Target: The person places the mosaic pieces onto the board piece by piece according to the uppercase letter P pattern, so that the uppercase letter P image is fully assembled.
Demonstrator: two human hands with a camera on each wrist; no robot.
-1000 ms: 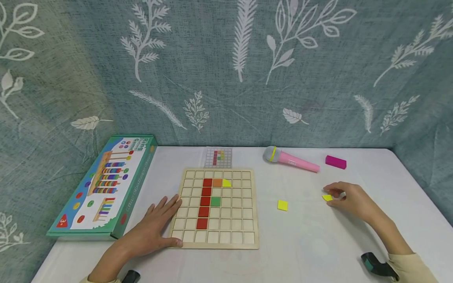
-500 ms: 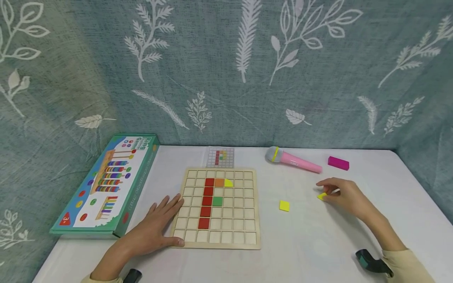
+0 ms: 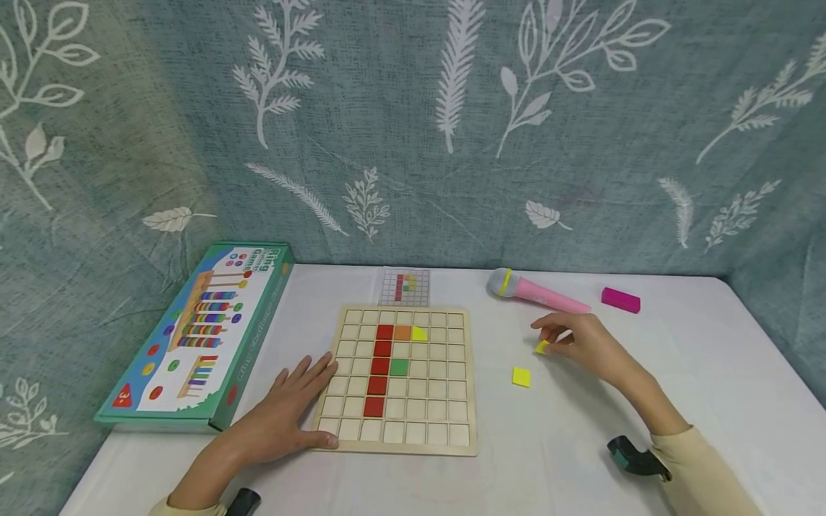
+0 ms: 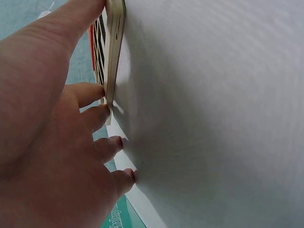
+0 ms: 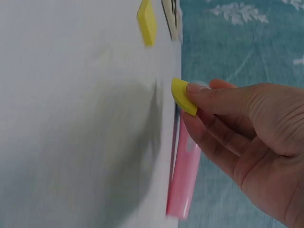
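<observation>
Between thumb and fingers my right hand [image 3: 584,345] pinches a yellow quarter-round tile [image 5: 182,97], held over the table. Just left of it a yellow square tile [image 3: 521,377] lies flat on the cloth. My left hand [image 3: 274,419] rests at the left edge of a wooden grid board [image 3: 445,442], fingers spread, with the thumb at its lower left corner. On the board a column of red tiles [image 3: 378,366] runs downward. An orange tile [image 3: 403,332] and another yellow quarter-round tile [image 3: 419,334] continue from its top. One green tile [image 3: 399,367] sits beside the third red one.
Behind the board lies a small pattern card [image 3: 405,287] with a coloured grid. A pink toy microphone [image 3: 548,294] and a magenta block [image 3: 621,300] are at the back right. A green game box [image 3: 200,337] lies on the left. Patterned fabric [image 3: 413,143] hangs behind the table.
My right hand has moved left with the yellow quarter-round tile, from below the magenta block to near the yellow square tile. My left hand has stayed at the board's edge.
</observation>
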